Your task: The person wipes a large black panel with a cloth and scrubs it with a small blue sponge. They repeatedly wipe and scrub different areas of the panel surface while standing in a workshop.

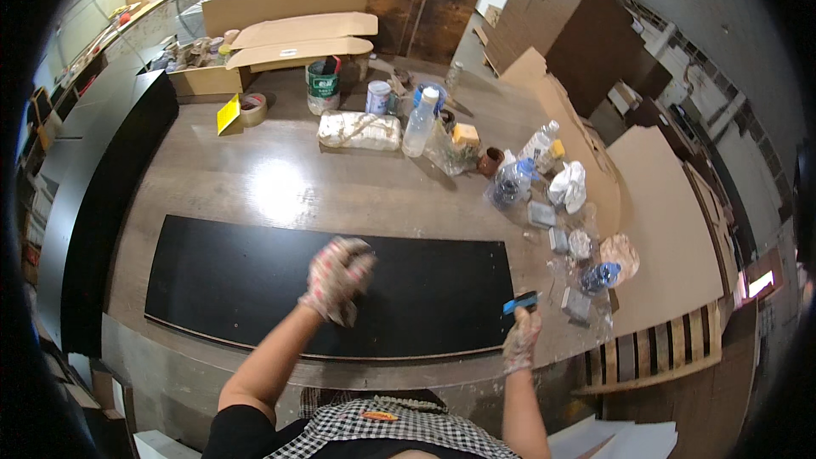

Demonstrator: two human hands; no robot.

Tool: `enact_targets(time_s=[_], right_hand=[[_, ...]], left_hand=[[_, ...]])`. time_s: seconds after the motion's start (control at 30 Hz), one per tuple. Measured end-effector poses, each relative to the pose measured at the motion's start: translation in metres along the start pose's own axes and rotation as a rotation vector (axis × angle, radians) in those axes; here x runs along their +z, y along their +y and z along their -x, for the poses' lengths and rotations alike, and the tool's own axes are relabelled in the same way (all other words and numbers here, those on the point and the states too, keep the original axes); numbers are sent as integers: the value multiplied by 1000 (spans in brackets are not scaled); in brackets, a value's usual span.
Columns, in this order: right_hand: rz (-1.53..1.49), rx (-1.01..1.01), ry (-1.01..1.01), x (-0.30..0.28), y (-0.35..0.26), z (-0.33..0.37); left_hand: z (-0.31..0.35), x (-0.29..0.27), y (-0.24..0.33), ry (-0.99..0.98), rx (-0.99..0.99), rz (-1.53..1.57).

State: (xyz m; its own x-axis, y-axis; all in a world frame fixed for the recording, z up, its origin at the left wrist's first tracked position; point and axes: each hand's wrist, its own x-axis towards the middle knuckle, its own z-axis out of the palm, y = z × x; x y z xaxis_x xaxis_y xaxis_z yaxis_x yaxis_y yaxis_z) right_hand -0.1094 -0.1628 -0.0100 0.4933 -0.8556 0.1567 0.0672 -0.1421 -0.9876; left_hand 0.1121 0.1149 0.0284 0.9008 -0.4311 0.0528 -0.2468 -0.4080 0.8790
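A long black board (425, 293) lies flat along the near side of the table. My left hand (338, 279), in a patterned work glove, is over the middle of this board. Its fingers look bent but are blurred, and I cannot tell whether anything is in them. At the board's right end my right hand (522, 342), gloved too, is closed on a small flat blue-and-black tool (521, 303). The tool's exact kind does not show; it is held above the board's right edge.
Bottles, including a clear squeeze bottle (419, 125), a green can (323, 87), a tape roll (252, 109) and a wrapped white bundle (359, 131) stand across the table's back. Grey blocks (575, 304) and a blue-capped bottle (600, 277) lie right. Stacked black panels (102, 195) line the left.
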Motion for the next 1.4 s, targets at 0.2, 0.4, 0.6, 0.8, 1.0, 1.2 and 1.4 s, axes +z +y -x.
enact_targets(time_s=[0.2, 0.4, 0.6, 0.8, 1.0, 1.2, 1.4], right_hand=[[439, 306, 100, -42, 53, -10], [178, 161, 48, -44, 57, 12], [-157, 173, 75, -68, 55, 67], [-138, 285, 171, -81, 51, 101], [-98, 117, 237, -71, 59, 94], [30, -3, 324, -63, 63, 85], [196, -49, 262, -64, 69, 82]], left_hand=[[-42, -40, -65, 25, 37, -666], [-28, -37, -71, 73, 111, -689], [16, -41, -84, 90, 94, -661], [29, -32, -80, 133, -105, -538], [47, 35, -40, -39, 122, -747], [41, 200, 32, -473, 763, -405], [46, 176, -29, -370, 523, -662]])
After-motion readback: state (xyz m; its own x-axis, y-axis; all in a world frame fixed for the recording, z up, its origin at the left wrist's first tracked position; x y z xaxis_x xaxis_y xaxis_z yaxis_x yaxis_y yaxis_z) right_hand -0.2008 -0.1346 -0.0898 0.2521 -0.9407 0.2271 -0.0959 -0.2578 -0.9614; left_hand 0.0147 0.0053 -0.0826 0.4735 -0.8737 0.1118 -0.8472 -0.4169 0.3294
